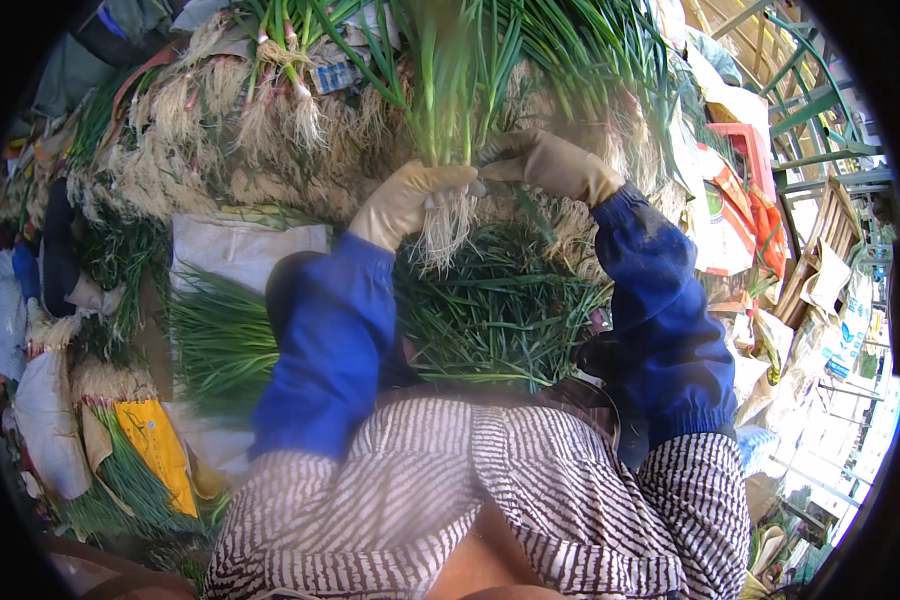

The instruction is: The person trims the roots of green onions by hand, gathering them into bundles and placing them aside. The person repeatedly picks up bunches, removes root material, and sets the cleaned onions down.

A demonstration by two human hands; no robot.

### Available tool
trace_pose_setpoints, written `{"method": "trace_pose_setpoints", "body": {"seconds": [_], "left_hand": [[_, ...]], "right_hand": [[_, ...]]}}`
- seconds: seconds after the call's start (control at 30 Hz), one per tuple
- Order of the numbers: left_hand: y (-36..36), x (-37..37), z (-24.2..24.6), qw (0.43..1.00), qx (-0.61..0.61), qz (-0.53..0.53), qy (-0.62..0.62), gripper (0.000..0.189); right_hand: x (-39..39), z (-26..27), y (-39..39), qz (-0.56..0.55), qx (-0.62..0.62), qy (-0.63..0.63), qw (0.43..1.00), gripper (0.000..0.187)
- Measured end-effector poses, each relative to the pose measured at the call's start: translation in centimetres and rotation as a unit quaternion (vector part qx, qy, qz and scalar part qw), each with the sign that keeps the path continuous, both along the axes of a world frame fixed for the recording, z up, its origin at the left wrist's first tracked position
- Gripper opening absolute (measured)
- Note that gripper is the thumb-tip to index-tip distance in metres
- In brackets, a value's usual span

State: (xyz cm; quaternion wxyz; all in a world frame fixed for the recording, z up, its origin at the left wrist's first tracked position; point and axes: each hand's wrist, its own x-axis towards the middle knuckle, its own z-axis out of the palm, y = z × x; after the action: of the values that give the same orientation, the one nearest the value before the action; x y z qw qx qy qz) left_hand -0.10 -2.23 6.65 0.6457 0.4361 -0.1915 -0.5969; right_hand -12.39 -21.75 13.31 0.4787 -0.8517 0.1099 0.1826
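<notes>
My left hand (409, 199), in a pale work glove, grips a small bunch of green onions (446, 124) just above the roots. The leaves point away from me, and white stringy roots (446, 232) hang below the fist. My right hand (551, 163), also gloved, bends in from the right with its fingertips at the stalks' lower end. Whether those fingers pinch a stalk is hidden. A loose green leaf (532, 214) shows under the right hand. Between my arms lies a heap of green leaves (495, 307).
Beyond my hands runs a long pile of rooted onions (292, 112). Trimmed onions (221, 337) lie on a white sack (247, 244) to my left, with a yellow sack (154, 446) farther out. At the right are an orange-red bag (765, 225) and a green metal frame (814, 112).
</notes>
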Motion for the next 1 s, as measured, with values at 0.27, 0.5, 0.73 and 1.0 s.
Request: {"method": "trace_pose_setpoints", "body": {"seconds": [0.27,0.5,0.73,1.0], "left_hand": [[-1.3,0.3,-0.8,0.999,0.013,0.037,-0.022,0.026],[0.1,0.6,-0.7,0.997,0.040,0.030,-0.065,0.025],[0.3,0.6,-0.2,0.999,-0.026,-0.023,-0.039,0.024],[2.5,2.1,1.3,0.997,-0.039,-0.018,-0.062,0.031]], "right_hand": [[2.2,-3.7,2.5,-0.170,-0.333,-0.219,0.901,0.012],[2.4,-1.1,1.2,-0.396,0.060,-0.109,0.910,0.034],[5.6,-2.4,4.1,-0.443,0.098,-0.113,0.884,0.045],[-4.3,-1.3,2.2,-0.041,0.027,0.157,0.986,0.038]]}}
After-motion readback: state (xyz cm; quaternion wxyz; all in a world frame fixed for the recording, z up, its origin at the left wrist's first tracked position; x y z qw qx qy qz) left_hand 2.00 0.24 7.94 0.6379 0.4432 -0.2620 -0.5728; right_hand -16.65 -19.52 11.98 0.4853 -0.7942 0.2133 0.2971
